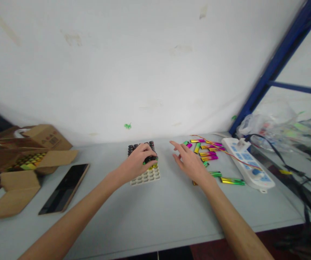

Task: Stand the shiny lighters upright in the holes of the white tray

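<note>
A white tray (145, 177) with rows of oval holes lies on the table before me. Its back rows hold several upright lighters (133, 147) with black tops; the front holes show bare. Over the tray's middle, my left hand (139, 159) has its fingers curled round a green lighter (145, 163) with a dark top. Part of it is hidden by the fingers. To the right, my right hand (189, 162) hovers with fingers apart and nothing in them. Beyond it lie loose shiny lighters (209, 156) in purple, gold and green.
A white power strip (249, 164) with plugs and cables stands at the right, crossed by a thin red-yellow wire (226, 152). A dark phone (64, 189) and an open cardboard box (49, 139) holding more lighters are at left. Behind is a white wall (155, 72).
</note>
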A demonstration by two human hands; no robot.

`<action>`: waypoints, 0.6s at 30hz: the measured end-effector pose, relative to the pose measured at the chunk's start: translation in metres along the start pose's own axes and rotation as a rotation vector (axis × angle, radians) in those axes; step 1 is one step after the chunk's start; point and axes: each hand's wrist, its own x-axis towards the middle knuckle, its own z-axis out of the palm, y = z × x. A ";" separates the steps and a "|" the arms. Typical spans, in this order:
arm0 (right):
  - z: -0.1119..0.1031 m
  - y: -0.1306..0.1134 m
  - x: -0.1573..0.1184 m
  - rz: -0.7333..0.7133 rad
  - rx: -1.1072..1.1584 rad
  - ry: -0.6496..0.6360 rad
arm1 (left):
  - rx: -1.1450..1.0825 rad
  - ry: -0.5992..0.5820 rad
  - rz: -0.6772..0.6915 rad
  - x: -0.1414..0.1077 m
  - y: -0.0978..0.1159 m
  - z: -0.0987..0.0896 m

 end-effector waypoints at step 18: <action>-0.032 0.055 0.004 0.300 -0.045 0.195 | 0.289 0.233 0.097 -0.031 -0.014 0.004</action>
